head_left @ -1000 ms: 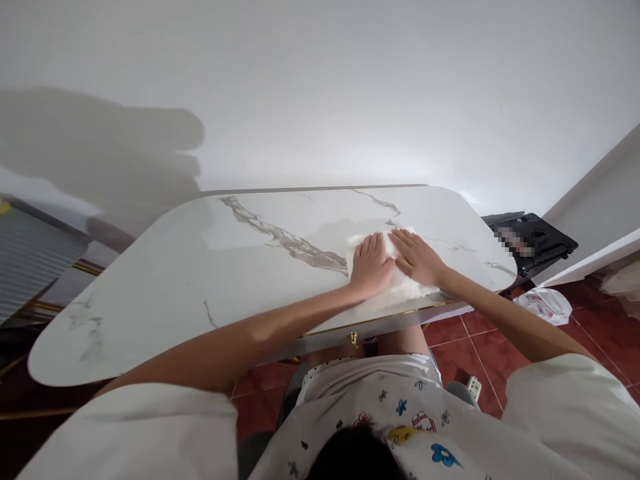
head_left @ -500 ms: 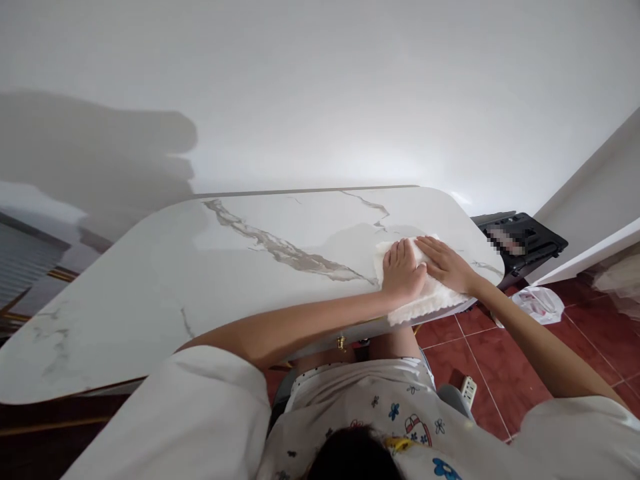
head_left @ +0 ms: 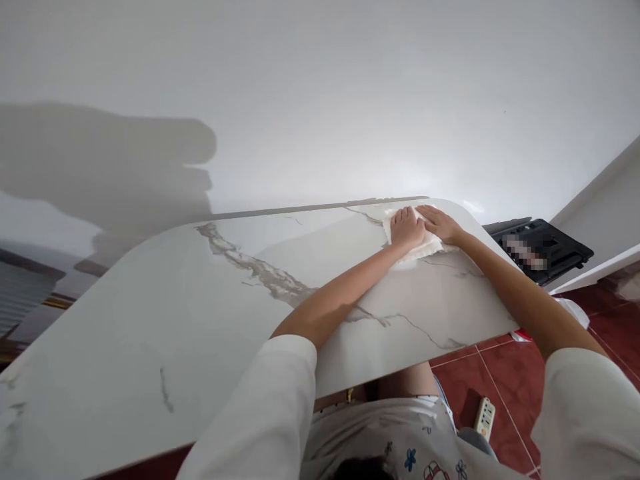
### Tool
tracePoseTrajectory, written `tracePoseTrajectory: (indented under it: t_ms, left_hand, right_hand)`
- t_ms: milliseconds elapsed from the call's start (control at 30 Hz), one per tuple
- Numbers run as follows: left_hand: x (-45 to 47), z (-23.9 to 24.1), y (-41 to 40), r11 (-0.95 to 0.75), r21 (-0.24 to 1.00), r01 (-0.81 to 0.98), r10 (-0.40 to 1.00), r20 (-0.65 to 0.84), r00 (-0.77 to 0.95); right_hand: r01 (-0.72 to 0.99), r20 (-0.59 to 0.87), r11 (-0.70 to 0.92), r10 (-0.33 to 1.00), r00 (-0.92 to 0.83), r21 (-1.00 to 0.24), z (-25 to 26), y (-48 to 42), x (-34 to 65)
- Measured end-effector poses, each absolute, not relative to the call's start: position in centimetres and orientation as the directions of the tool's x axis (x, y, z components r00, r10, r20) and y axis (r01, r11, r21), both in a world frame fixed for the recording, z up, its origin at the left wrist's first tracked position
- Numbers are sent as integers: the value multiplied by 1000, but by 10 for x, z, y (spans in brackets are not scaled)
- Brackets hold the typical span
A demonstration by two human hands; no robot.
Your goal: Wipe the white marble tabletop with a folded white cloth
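A white cloth (head_left: 426, 251) with a wavy edge lies on the marble-patterned tabletop (head_left: 240, 320), towards its far right end. My left hand (head_left: 407, 228) presses down on the cloth, its fingers bent and close together as they grip it. Beside it, my right hand (head_left: 441, 225) lies flat with fingers stretched out, over the cloth's right part and pointing left. The two hands almost touch at the thumbs. Beneath the palms, part of the cloth is hidden.
A white wall (head_left: 350, 113) rises behind the table's back edge. Past the right end stands a black case (head_left: 565, 247). On the red tiled floor (head_left: 510, 373) are a power strip (head_left: 485, 419) and a white plastic bag (head_left: 574, 312). My legs are under the front edge.
Both hands have pushed the cloth away from me, from near the front edge towards the back edge. My arms are stretched out further, and the view has shifted a little.
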State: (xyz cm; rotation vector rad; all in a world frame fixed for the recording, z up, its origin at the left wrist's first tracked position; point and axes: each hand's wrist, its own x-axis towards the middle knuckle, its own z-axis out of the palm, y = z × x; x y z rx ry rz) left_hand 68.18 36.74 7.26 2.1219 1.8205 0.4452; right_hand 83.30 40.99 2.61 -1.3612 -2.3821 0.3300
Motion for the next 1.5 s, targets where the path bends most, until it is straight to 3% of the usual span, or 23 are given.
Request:
tracePoseTrajectory:
  t_ms: [300,500,900,1167,1500]
  left_hand:
    - [662,64,450,-173,392,903,983,120,137]
    - [657,56,473,-194,351,916,978,139,154]
    - [657,60,423,-291,234,928,946,216,242]
    - [658,73,336,-286,282,916,955,156,251]
    - [662,103,192,-104,511,853,949,-206,239]
  right_hand:
    - [799,217,456,890,-401,-392,26,490,803]
    - [879,86,329,944,-319,-345,35,503,791]
    - [798,190,519,855,-483,-306,26,466,804]
    - [792,134,525,849,-510,-312,33,380,813]
    - [723,167,615,785,-596,-315,49,226,832]
